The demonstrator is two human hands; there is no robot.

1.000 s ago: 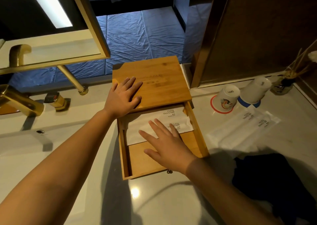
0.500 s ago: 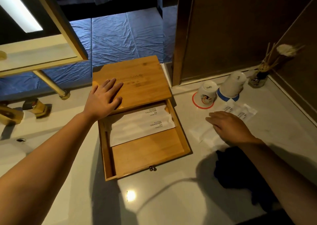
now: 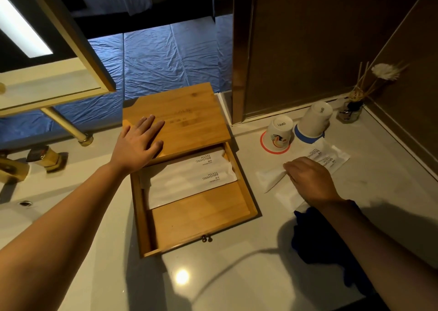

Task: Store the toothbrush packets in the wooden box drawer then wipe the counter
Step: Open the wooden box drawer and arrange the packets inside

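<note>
The wooden box (image 3: 189, 111) stands on the pale counter (image 3: 213, 277) with its drawer (image 3: 203, 218) pulled out toward me. Two white toothbrush packets (image 3: 189, 180) lie in the drawer's back half. My left hand (image 3: 139, 142) rests flat on the box lid, fingers spread. More white toothbrush packets (image 3: 331, 156) lie on the counter to the right of the box. My right hand (image 3: 310, 180) is palm down on them, its fingers curled over the near ends; whether it grips one is unclear.
Two upturned paper cups (image 3: 279, 133) stand behind the loose packets, a reed diffuser (image 3: 350, 111) in the back right corner. A dark blue cloth (image 3: 331, 246) lies under my right forearm. A gold tap (image 3: 45, 159) and the sink (image 3: 14, 216) are at left.
My right hand left the drawer, where it had laid packets, and moved right onto the loose packets on the counter. My left hand has stayed on the lid.
</note>
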